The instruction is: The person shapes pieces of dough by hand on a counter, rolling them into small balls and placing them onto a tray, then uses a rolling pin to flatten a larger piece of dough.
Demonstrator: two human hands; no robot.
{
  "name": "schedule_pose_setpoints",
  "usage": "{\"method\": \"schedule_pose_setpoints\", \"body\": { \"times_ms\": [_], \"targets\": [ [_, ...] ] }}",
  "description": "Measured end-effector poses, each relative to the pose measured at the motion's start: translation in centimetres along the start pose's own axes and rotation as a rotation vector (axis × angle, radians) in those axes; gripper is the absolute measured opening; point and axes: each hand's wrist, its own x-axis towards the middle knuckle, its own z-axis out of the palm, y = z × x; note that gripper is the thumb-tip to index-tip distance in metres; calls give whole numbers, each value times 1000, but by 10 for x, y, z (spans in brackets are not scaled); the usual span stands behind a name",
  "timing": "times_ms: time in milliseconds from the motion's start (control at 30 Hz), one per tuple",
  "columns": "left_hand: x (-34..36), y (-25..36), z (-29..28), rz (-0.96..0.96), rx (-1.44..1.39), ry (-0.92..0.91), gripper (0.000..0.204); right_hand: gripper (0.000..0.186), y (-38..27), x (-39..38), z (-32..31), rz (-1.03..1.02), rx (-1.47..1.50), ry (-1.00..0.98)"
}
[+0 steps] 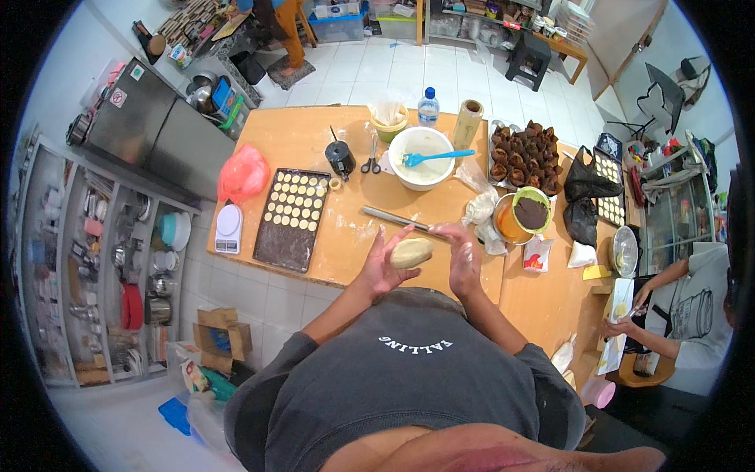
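Grey shirt [409, 385] nearest; left hand [383, 264] half-curled, holding pale dough [411, 253]; right hand [465, 265] uncurled, empty.

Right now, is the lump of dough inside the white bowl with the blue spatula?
No, the dough lump is between the thumb and fingers of the left hand, outside the white bowl.

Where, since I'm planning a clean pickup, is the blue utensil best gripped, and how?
The blue utensil is probably best pinched by its handle from the right: that slim end juts past the white bowl rim, while the broad head lies inside.
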Motion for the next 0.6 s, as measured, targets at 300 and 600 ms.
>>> {"method": "schedule_pose_setpoints", "body": {
  "times_ms": [300, 600],
  "targets": [
    [-18, 44, -24, 329, 248, 33, 16, 43, 43, -15, -6, 517, 62, 374],
    [-79, 113, 24, 617, 927, -56, 34, 49, 67, -18, 75, 874, 612, 499]
  ]
}}
